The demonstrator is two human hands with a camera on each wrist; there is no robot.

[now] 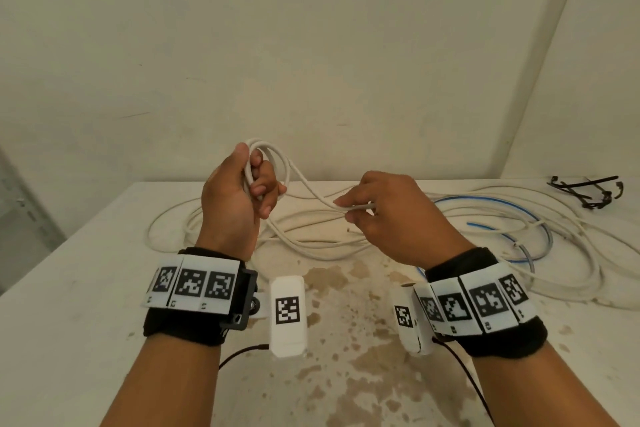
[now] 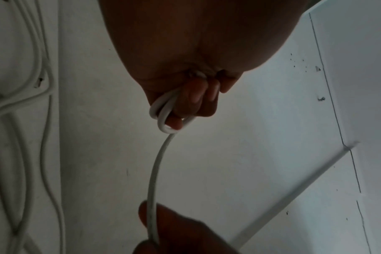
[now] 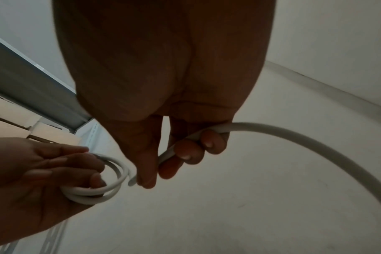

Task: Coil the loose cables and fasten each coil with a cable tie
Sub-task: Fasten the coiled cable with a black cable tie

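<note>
My left hand (image 1: 247,184) is raised above the table and grips a small coil of white cable (image 1: 277,156), its fingers curled through the loops (image 2: 163,110). From the coil the same cable (image 1: 311,189) runs right and down to my right hand (image 1: 360,210), which pinches it between thumb and curled fingers (image 3: 185,151). In the right wrist view the cable (image 3: 294,135) arcs away to the right, and the left hand's coil (image 3: 102,189) shows at lower left. Black cable ties (image 1: 588,192) lie at the table's far right.
Loose white cables (image 1: 311,236) sprawl over the back of the stained white table (image 1: 86,288), mixed with a blue cable (image 1: 519,208) on the right. Walls close in behind and to the right. Brown stains (image 1: 346,340) mark the near middle.
</note>
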